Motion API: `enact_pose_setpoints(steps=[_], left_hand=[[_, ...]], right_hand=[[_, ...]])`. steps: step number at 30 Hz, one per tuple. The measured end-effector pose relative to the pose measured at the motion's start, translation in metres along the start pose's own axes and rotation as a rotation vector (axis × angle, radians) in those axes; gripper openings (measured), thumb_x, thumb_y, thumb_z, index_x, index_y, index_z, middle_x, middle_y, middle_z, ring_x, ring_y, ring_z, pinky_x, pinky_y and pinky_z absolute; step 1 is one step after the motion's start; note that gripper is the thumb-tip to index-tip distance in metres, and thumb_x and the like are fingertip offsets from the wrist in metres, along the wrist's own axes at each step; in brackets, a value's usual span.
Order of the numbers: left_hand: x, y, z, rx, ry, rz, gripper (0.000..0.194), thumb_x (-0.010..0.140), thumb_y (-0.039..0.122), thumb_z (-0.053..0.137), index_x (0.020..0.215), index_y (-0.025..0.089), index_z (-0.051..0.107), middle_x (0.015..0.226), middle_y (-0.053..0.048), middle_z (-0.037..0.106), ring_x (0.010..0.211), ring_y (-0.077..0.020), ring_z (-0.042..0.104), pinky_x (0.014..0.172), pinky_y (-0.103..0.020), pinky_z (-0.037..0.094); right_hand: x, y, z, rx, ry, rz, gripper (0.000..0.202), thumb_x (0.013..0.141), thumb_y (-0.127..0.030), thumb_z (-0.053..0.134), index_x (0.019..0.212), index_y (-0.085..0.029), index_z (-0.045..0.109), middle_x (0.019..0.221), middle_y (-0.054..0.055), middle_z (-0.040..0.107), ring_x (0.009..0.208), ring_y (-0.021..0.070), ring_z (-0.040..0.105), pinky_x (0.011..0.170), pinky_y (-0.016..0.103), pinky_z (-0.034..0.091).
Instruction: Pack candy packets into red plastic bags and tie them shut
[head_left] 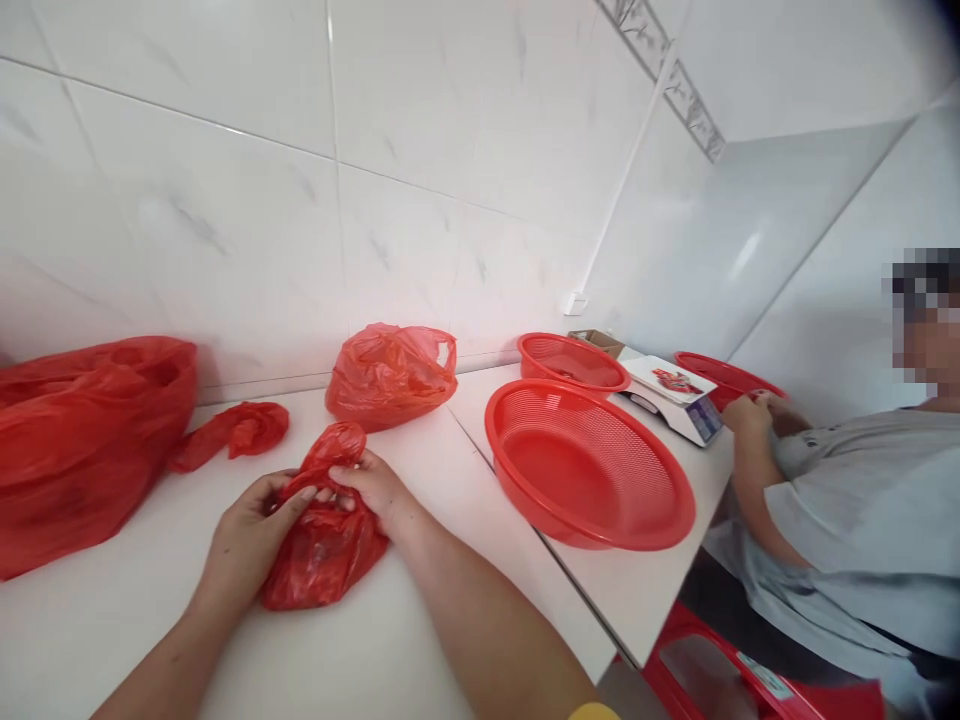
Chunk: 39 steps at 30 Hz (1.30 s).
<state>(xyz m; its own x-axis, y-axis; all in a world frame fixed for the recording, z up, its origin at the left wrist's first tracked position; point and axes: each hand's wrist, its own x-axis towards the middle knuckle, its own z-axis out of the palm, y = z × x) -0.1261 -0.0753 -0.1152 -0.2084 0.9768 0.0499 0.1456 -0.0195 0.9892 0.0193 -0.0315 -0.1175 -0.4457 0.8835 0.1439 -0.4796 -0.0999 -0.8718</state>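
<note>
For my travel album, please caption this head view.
Two hands gather a red plastic bag beside a red plastic colander.

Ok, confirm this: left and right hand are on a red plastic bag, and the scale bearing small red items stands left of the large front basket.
The side is wrong: the head view shows the scale, bearing small red items, to the right of the large front basket. The left hand and right hand are on a red plastic bag.

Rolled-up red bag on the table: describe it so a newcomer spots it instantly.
A white table runs along the tiled wall. At the view's left edge sits a large red bag; the rolled-up bag lies just right of it. Unlike its puffed-out neighbours, it is low, narrow and twisted.
</note>
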Motion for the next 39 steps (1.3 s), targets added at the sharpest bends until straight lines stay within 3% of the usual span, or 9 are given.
enact_pose_setpoints(steps=[6,9,12,17,21,23,28,34,39], left_hand=[[-0.003,-0.002,0.0,-0.231,0.061,0.062,0.034,0.07,0.052,0.064,0.077,0.02,0.053,0.068,0.003,0.06,0.06,-0.014,0.055,0.058,-0.025,0.046],[-0.001,-0.005,-0.001,-0.316,-0.001,0.065,0.033,0.074,0.05,0.061,0.08,0.019,0.052,0.072,0.002,0.059,0.064,-0.0133,0.055,0.06,-0.025,0.045],[0.0,-0.006,-0.001,-0.364,-0.044,0.069,0.031,0.077,0.048,0.06,0.081,0.018,0.051,0.075,0.002,0.058,0.066,-0.0125,0.055,0.062,-0.025,0.045],[0.002,-0.004,-0.003,-0.44,-0.04,0.051,0.03,0.076,0.044,0.062,0.082,0.018,0.05,0.077,0.001,0.058,0.066,-0.0112,0.055,0.063,-0.024,0.045],[0.001,-0.001,-0.005,-0.504,-0.031,0.03,0.028,0.076,0.042,0.064,0.082,0.019,0.049,0.076,0.002,0.057,0.063,-0.01,0.055,0.061,-0.024,0.045],[-0.001,0.001,-0.006,-0.516,-0.038,0.039,0.028,0.075,0.041,0.064,0.081,0.019,0.048,0.075,0.003,0.057,0.062,-0.0098,0.055,0.06,-0.024,0.045],[-0.007,0.003,-0.004,-0.528,-0.125,0.051,0.028,0.072,0.036,0.069,0.077,0.019,0.048,0.07,0.004,0.056,0.058,-0.009,0.053,0.057,-0.022,0.043],[-0.007,0.0,-0.002,-0.472,-0.24,0.019,0.029,0.07,0.037,0.07,0.075,0.019,0.047,0.067,0.003,0.058,0.057,-0.0099,0.053,0.056,-0.022,0.041],[-0.006,-0.003,-0.001,-0.44,-0.26,0.018,0.028,0.068,0.036,0.071,0.074,0.019,0.05,0.068,0.003,0.059,0.059,-0.0111,0.054,0.056,-0.022,0.041]], right_hand=[[-0.003,-0.005,0.003,0.075,-0.051,0.109,0.012,0.068,-0.025,0.062,0.077,-0.017,0.057,0.054,-0.004,0.058,0.041,0.0066,0.037,0.045,0.02,0.028],[0.0,-0.006,0.003,0.135,-0.132,0.182,0.021,0.075,-0.038,0.054,0.068,-0.018,0.054,0.043,-0.006,0.046,0.041,0.0095,0.038,0.047,0.023,0.032],[0.001,-0.006,0.003,0.08,-0.092,0.185,0.032,0.077,-0.049,0.054,0.071,-0.018,0.058,0.045,-0.005,0.046,0.047,0.0103,0.042,0.053,0.024,0.037],[-0.001,-0.006,0.003,-0.047,-0.037,0.163,0.03,0.058,-0.029,0.077,0.08,-0.018,0.061,0.065,-0.005,0.059,0.053,0.0077,0.047,0.058,0.023,0.04],[-0.004,-0.008,0.006,-0.195,-0.051,0.121,0.049,0.059,-0.022,0.074,0.104,-0.024,0.055,0.084,-0.003,0.062,0.068,0.0122,0.057,0.065,0.027,0.046],[-0.004,-0.007,0.008,-0.382,0.003,0.064,0.052,0.061,-0.019,0.071,0.109,-0.025,0.053,0.084,-0.003,0.061,0.07,0.0127,0.057,0.064,0.027,0.047],[-0.001,0.003,0.009,-0.784,0.198,-0.099,0.012,0.068,-0.016,0.055,0.079,-0.02,0.061,0.077,-0.001,0.063,0.07,0.0134,0.055,0.064,0.026,0.042],[0.0,0.013,0.007,-0.801,0.323,-0.141,0.011,0.072,-0.018,0.047,0.072,-0.022,0.058,0.069,-0.002,0.059,0.063,0.0129,0.049,0.06,0.026,0.036],[0.001,0.013,0.007,-0.699,0.307,-0.128,0.02,0.069,-0.018,0.044,0.076,-0.023,0.062,0.071,-0.003,0.061,0.064,0.013,0.051,0.062,0.026,0.038]])
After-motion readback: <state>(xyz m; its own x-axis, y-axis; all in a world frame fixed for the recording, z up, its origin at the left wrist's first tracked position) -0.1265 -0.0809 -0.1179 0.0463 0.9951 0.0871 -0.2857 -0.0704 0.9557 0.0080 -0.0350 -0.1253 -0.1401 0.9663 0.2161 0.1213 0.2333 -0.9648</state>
